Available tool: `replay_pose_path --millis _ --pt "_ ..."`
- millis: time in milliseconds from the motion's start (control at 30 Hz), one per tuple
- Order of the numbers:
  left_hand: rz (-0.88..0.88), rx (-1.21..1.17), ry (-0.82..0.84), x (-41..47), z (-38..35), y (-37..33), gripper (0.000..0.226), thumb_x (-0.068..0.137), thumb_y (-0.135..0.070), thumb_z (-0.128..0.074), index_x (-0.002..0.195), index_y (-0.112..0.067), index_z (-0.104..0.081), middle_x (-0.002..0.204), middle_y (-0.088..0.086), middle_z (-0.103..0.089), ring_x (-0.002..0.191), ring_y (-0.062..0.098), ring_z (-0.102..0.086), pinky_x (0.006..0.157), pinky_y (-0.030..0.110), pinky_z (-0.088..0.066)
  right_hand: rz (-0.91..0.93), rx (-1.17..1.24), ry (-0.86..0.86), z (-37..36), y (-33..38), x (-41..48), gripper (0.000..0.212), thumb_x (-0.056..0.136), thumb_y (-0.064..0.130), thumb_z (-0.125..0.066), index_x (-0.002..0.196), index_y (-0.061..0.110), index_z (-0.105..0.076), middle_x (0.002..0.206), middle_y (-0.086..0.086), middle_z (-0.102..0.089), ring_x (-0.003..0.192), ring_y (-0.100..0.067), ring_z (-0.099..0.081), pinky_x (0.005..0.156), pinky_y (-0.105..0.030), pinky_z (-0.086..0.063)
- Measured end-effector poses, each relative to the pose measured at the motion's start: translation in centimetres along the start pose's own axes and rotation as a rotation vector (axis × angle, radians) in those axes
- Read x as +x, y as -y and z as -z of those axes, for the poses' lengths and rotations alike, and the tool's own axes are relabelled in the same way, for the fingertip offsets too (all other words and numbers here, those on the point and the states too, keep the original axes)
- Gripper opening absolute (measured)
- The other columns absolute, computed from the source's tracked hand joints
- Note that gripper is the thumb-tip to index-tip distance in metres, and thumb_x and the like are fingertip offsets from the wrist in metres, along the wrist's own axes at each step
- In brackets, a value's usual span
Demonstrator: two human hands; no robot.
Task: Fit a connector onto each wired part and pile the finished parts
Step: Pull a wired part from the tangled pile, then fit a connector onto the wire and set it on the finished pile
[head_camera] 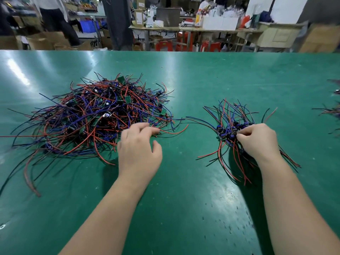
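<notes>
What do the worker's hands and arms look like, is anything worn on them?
Nothing is worn that the camera shows. The left hand and right hand are bare: no gloves, rings, watch or wrist strap. Both forearms are uncovered right down to the bottom edge of the picture, so no sleeve comes into view. The fingertips are partly hidden among the wires, so the nails cannot be judged.

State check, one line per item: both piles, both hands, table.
Large pile: loose tangle of wired parts, left on the table.
Small pile: parts laid together, wires fanning out, on the right.
Left hand: fingers curled at the large pile's edge, grasp unclear.
Right hand: fingers pinched on the small pile.
Table: green, scuffed.
</notes>
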State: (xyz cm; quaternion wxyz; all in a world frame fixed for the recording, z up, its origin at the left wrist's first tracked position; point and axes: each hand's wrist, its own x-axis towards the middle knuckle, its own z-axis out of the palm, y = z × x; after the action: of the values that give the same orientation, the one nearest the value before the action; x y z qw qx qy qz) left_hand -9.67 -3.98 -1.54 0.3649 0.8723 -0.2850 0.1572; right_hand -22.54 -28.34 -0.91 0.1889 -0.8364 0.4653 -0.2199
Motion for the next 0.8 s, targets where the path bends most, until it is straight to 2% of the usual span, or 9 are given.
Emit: replay_pose_path --millis 67,167,233,367,467,533,633,733,800 --pt "0.068 0.178 0.002 0.4 0.1 1.0 0.045 0.082 -0.020 -0.061 0.126 -0.027 -0.058 0.140 0.004 -0.044 0.129 0.025 -0.031 0.105 0.041 -0.024 -0.006 -0.021 0.063 -0.1 -0.1 -0.3 0.029 0.082 0.009 -0.055 0.100 0.018 -0.075 0.072 -0.004 -0.066 0.061 -0.017 -0.053 0.055 -0.021 -0.037" --pt "0.239 0.377 0.195 1.0 0.0 2.8 0.056 0.085 -0.032 -0.056 0.140 -0.031 -0.041 0.155 0.014 -0.019 0.142 0.028 -0.010 0.114 0.047 -0.007 -0.027 -0.065 0.148 -0.3 -0.1 -0.3 0.038 0.087 0.007 -0.048 0.113 0.024 -0.070 0.097 -0.010 -0.070 0.072 -0.025 -0.051 0.066 -0.026 -0.041" --pt "0.310 0.468 0.296 1.2 -0.2 3.5 0.052 0.089 -0.040 -0.050 0.140 -0.031 -0.040 0.156 0.015 -0.018 0.143 0.030 -0.011 0.115 0.049 -0.004 -0.022 -0.118 0.161 -0.3 0.0 -0.3 0.039 0.089 0.008 -0.047 0.118 0.027 -0.067 0.107 -0.013 -0.064 0.073 -0.028 -0.050 0.067 -0.030 -0.044" --pt "0.259 0.547 0.243 1.7 -0.2 4.2 0.034 0.093 -0.031 -0.048 0.124 -0.028 -0.058 0.133 0.004 -0.051 0.123 0.028 -0.041 0.105 0.042 -0.023 0.045 -0.039 -0.004 -0.2 0.9 -1.0 0.036 0.086 0.011 -0.054 0.119 0.020 -0.066 0.122 -0.016 -0.050 0.072 -0.025 -0.046 0.077 -0.033 -0.044" --pt "0.272 0.472 0.191 2.4 0.5 4.8 0.028 0.092 -0.019 -0.051 0.113 -0.031 -0.066 0.111 -0.002 -0.065 0.110 0.025 -0.052 0.097 0.039 -0.028 0.147 0.056 -0.110 -0.3 1.8 -1.6 0.030 0.085 0.009 -0.057 0.111 0.014 -0.069 0.112 -0.012 -0.053 0.080 -0.017 -0.043 0.074 -0.022 -0.031" --pt "0.279 0.400 0.169 2.6 0.8 5.1 0.022 0.092 -0.022 -0.055 0.108 -0.031 -0.068 0.105 -0.005 -0.069 0.107 0.023 -0.056 0.097 0.039 -0.027 0.199 0.100 -0.134 -0.5 2.4 -2.0 0.027 0.084 0.007 -0.058 0.107 0.013 -0.071 0.106 -0.009 -0.054 0.078 -0.014 -0.043 0.069 -0.017 -0.026" --pt "0.294 0.402 0.156 2.6 1.0 5.2 0.010 0.091 -0.034 -0.061 0.093 -0.032 -0.071 0.090 -0.008 -0.069 0.103 0.022 -0.054 0.096 0.039 -0.022 0.233 0.133 -0.140 -0.8 2.9 -2.4 0.025 0.084 0.007 -0.059 0.103 0.014 -0.072 0.104 -0.008 -0.056 0.074 -0.017 -0.048 0.072 -0.021 -0.031" --pt "0.330 0.503 0.209 2.6 1.2 4.8 0.013 0.091 -0.043 -0.060 0.086 -0.035 -0.070 0.087 -0.008 -0.065 0.111 0.025 -0.042 0.102 0.043 -0.014 0.244 0.139 -0.134 -0.8 3.1 -2.6 0.023 0.084 0.007 -0.060 0.102 0.014 -0.073 0.100 -0.006 -0.055 0.073 -0.019 -0.049 0.072 -0.021 -0.032" --pt "0.339 0.479 0.186 2.6 1.2 4.4 0.017 0.093 -0.041 -0.057 0.080 -0.034 -0.066 0.085 -0.009 -0.058 0.113 0.024 -0.035 0.107 0.045 -0.006 0.245 0.143 -0.147 -0.8 3.3 -2.8 0.022 0.083 0.006 -0.060 0.099 0.013 -0.073 0.100 -0.007 -0.058 0.076 -0.020 -0.051 0.078 -0.025 -0.037"
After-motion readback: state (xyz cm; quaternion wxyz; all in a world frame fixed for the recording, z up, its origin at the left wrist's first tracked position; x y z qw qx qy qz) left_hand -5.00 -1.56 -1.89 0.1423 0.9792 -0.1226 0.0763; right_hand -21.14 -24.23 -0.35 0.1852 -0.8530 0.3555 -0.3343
